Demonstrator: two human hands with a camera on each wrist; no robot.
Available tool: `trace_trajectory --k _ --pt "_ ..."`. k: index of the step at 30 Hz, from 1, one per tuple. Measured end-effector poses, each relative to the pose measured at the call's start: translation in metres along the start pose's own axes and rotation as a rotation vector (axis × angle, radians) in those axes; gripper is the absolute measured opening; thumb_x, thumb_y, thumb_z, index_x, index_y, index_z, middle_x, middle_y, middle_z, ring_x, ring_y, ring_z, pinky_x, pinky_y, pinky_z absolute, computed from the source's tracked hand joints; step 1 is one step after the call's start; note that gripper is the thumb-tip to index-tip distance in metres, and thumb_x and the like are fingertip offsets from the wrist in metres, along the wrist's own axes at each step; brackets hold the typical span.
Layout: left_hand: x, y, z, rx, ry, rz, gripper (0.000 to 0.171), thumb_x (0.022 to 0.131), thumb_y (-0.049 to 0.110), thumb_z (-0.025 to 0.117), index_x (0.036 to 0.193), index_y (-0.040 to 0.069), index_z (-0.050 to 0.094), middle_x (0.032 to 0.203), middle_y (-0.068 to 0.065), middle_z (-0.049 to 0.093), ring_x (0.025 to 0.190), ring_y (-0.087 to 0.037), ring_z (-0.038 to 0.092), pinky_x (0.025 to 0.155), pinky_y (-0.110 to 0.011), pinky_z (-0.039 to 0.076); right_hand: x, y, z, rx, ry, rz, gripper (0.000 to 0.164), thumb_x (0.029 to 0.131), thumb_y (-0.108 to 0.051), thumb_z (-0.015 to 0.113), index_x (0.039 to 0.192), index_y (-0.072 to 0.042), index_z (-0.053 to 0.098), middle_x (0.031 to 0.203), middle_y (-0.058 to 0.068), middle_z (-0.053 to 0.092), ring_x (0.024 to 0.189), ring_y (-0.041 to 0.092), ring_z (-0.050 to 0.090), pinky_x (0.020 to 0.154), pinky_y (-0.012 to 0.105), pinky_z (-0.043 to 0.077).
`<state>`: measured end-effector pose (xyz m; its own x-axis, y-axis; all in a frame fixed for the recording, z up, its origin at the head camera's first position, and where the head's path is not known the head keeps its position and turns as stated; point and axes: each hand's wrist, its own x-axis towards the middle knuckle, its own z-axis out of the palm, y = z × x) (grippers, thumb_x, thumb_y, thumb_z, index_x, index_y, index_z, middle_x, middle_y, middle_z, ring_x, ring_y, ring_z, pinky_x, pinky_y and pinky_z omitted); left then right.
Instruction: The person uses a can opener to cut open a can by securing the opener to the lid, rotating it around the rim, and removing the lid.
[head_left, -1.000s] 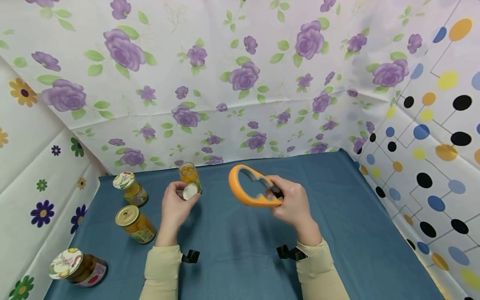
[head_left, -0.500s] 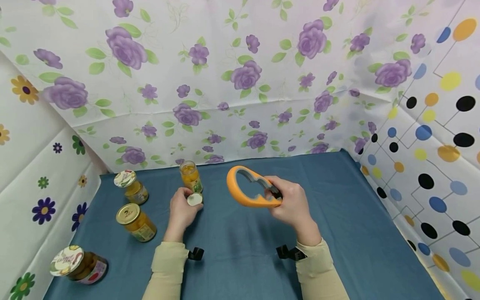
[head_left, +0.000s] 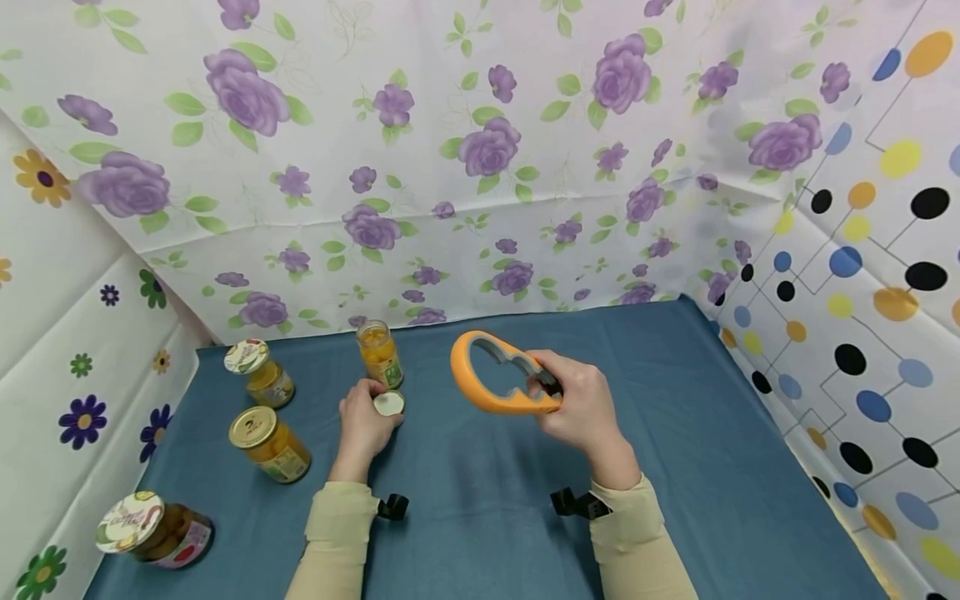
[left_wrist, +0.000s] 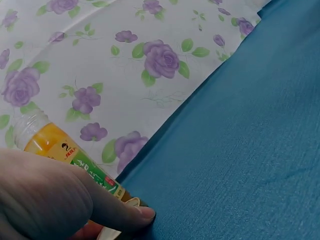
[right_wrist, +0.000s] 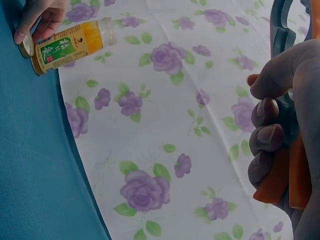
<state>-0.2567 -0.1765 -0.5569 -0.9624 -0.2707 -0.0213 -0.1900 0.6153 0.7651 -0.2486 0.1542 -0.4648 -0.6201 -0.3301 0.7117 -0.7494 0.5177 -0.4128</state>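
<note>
My left hand (head_left: 364, 422) pinches a small jar lid (head_left: 389, 404) by its edge, its pale inner side facing up, low over the blue cloth. Right behind it stands an open glass jar (head_left: 380, 354) of yellow-orange contents; the right wrist view shows the green label and bare threaded mouth of this jar (right_wrist: 75, 44). My right hand (head_left: 582, 412) grips an orange jar opener (head_left: 480, 383) by its handles, raised above the cloth, its grey toothed inner edges showing. In the left wrist view the lid is mostly hidden behind the thumb.
On the left side stand several lidded jars: a small one (head_left: 270, 383) at the back, a gold-lidded one (head_left: 279, 454) in the middle and a dark-filled one (head_left: 180, 537) in front. A flowered sheet (head_left: 465, 250) rises behind, a dotted one (head_left: 862, 333) at right.
My left hand has moved slightly right and down with the lid, away from the open jar's side to the cloth in front of it. The right hand with the jar opener has hardly moved.
</note>
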Motion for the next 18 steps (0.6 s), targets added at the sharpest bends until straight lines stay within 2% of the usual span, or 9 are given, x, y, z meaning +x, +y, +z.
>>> trace_trajectory --k 6,13,18 --pt "-0.0012 0.0004 -0.0028 -0.001 -0.018 0.001 0.055 0.082 -0.003 0.09 0.124 -0.001 0.054 0.128 -0.027 0.055 0.118 -0.043 0.043 0.104 -0.058 0.037 0.0003 -0.0024 -0.0007 -0.011 -0.01 0.007 0.033 0.086 0.002 0.068 0.114 -0.013 0.077 0.08 -0.005 0.067 0.06 0.006 0.047 0.054 0.03 0.041" --pt "-0.0011 0.0033 -0.0033 0.003 -0.027 -0.049 0.059 0.082 0.004 0.093 0.123 0.0 0.051 0.127 -0.027 0.047 0.125 -0.046 0.039 0.106 -0.063 0.037 0.0005 -0.0032 -0.0009 -0.016 -0.012 0.007 0.033 0.085 0.002 0.069 0.114 -0.012 0.077 0.081 -0.004 0.069 0.06 0.007 0.051 0.054 0.03 0.043" --pt "0.001 0.0057 -0.0041 0.011 -0.015 -0.073 0.064 0.08 0.012 0.096 0.121 0.0 0.049 0.125 -0.026 0.042 0.122 -0.045 0.04 0.107 -0.062 0.037 0.0006 -0.0029 -0.0006 -0.038 -0.042 0.03 0.031 0.088 0.0 0.07 0.115 -0.013 0.077 0.079 -0.004 0.068 0.059 0.007 0.051 0.053 0.03 0.043"
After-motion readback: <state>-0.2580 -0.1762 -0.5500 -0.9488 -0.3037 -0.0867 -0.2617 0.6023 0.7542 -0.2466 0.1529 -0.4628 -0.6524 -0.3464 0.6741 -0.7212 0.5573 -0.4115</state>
